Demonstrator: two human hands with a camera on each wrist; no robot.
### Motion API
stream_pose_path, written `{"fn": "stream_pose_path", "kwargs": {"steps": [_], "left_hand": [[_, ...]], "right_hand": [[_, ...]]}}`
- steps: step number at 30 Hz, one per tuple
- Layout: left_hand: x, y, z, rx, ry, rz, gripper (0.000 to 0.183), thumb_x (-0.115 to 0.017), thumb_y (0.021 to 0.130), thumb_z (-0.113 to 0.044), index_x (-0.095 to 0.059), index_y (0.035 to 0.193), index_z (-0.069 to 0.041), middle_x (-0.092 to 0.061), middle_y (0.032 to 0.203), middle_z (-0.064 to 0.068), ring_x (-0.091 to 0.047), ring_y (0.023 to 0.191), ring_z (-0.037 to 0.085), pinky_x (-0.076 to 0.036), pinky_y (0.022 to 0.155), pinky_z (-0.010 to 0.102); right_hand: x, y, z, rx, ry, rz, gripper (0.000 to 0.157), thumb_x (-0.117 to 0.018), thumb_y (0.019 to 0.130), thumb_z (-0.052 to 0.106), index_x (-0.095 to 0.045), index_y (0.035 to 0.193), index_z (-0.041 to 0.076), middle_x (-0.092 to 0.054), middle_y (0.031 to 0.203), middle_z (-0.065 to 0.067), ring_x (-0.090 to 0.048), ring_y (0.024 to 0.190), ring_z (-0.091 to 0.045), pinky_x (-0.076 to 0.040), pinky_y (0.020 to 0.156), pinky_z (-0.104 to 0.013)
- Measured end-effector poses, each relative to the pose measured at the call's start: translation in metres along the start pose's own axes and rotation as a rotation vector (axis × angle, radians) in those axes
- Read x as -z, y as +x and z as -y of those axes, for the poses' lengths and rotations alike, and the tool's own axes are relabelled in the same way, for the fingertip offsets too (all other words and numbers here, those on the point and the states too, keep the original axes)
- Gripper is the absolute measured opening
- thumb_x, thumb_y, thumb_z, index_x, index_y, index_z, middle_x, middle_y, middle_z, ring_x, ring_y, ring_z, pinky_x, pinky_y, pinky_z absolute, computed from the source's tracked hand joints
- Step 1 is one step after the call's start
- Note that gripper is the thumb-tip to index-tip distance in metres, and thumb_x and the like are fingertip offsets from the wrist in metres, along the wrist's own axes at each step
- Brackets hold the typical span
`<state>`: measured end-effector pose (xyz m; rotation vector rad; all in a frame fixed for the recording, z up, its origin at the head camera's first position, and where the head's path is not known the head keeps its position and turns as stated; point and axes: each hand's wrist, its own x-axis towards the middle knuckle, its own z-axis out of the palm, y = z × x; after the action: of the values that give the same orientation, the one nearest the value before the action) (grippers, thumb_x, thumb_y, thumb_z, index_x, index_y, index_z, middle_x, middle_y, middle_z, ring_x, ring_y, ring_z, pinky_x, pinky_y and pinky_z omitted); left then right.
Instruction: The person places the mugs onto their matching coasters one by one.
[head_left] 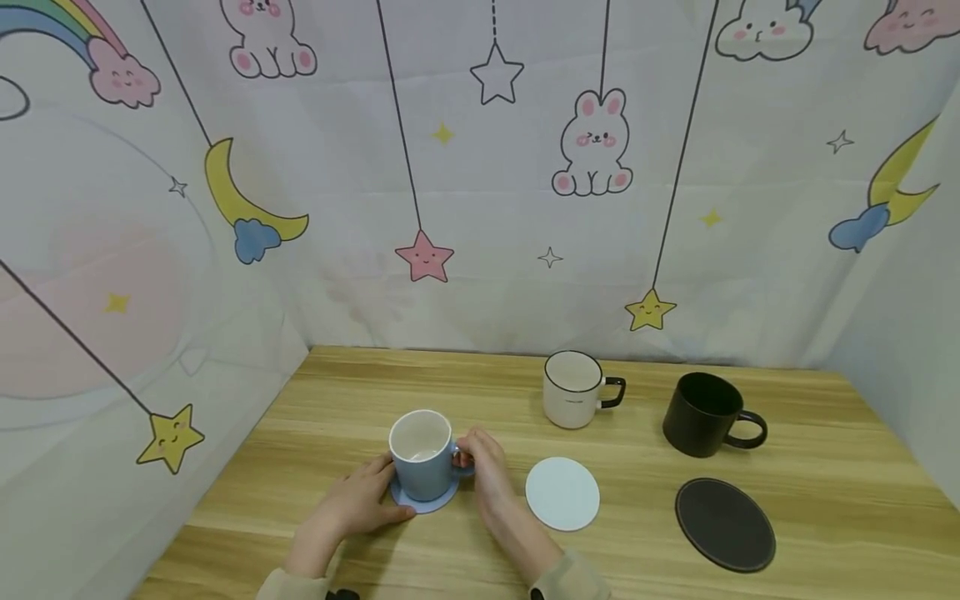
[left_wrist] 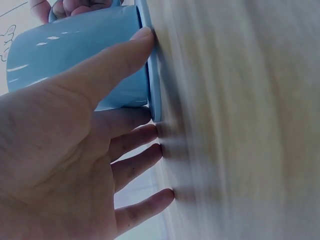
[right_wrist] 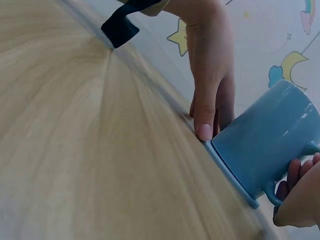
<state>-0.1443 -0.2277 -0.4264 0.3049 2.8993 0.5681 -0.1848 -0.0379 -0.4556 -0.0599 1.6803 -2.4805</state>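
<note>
Leftmost mug [head_left: 424, 477] on leftmost coaster [head_left: 424, 507]

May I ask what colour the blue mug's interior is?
The interior is white, clearest in the head view.

- Left sleeve [head_left: 292, 585]: pale beige, plain, long, its loose cuff ending at the wrist, at seven o'clock in the head view; it shows again at twelve o'clock in the right wrist view.
- Right sleeve [head_left: 576, 579]: matching beige, softly creased, between five and six o'clock.
- Left wrist fitting [right_wrist: 120, 32]: black, blocky and angular, with a narrower curved part running up towards the cuff, at eleven o'clock in the right wrist view.
- Right wrist fitting [head_left: 536, 593]: small, dark, rounded where it shows at the cuff's edge.
- Left hand [head_left: 362, 500]: bare, with a short thumbnail.
- Right hand [head_left: 486, 462]: bare too.
</note>
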Motion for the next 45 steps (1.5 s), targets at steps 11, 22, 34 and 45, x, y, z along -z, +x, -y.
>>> {"fn": "stream_pose_path", "kwargs": {"steps": [11, 22, 34, 45], "left_hand": [[0.0, -0.001, -0.001, -0.002, -0.017, -0.003, 0.08, -0.076, 0.078, -0.041, -0.047, 0.137, 0.005, -0.043, 0.144, 0.026, -0.041, 0.131, 0.048, -0.031, 0.099, 0.073], [0.003, -0.002, -0.003, -0.012, 0.01, -0.022, 0.081, -0.077, 0.077, -0.041, -0.047, 0.137, 0.006, -0.044, 0.142, 0.028, -0.043, 0.13, 0.048, -0.034, 0.097, 0.073], [-0.004, -0.001, -0.003, -0.026, 0.043, -0.044, 0.083, -0.076, 0.077, -0.043, -0.046, 0.137, 0.006, -0.044, 0.142, 0.028, -0.045, 0.127, 0.05, -0.037, 0.096, 0.07], [-0.007, -0.004, -0.007, -0.011, 0.104, -0.083, 0.083, -0.076, 0.077, -0.044, -0.047, 0.135, 0.009, -0.046, 0.139, 0.028, -0.047, 0.125, 0.049, -0.04, 0.093, 0.069]], "right_hand": [[0.001, -0.003, 0.0, 0.002, -0.108, 0.015, 0.027, -0.051, 0.088, 0.008, -0.038, 0.064, 0.011, -0.042, 0.067, 0.003, -0.047, 0.074, -0.012, -0.04, 0.075, -0.024], [-0.002, 0.0, 0.005, 0.061, -0.331, -0.021, 0.026, -0.053, 0.085, 0.01, -0.049, 0.08, -0.016, -0.053, 0.072, -0.008, -0.049, 0.074, -0.014, -0.041, 0.067, -0.025], [0.015, -0.007, 0.016, 0.076, -0.637, 0.177, 0.028, -0.047, 0.097, 0.027, -0.057, 0.09, 0.003, -0.063, 0.094, -0.01, -0.056, 0.087, -0.017, -0.046, 0.073, -0.028], [0.022, -0.01, 0.02, 0.136, -0.717, 0.209, 0.02, -0.057, 0.094, 0.025, -0.058, 0.101, 0.007, -0.058, 0.093, -0.003, -0.051, 0.086, -0.014, -0.043, 0.072, -0.025]]}}
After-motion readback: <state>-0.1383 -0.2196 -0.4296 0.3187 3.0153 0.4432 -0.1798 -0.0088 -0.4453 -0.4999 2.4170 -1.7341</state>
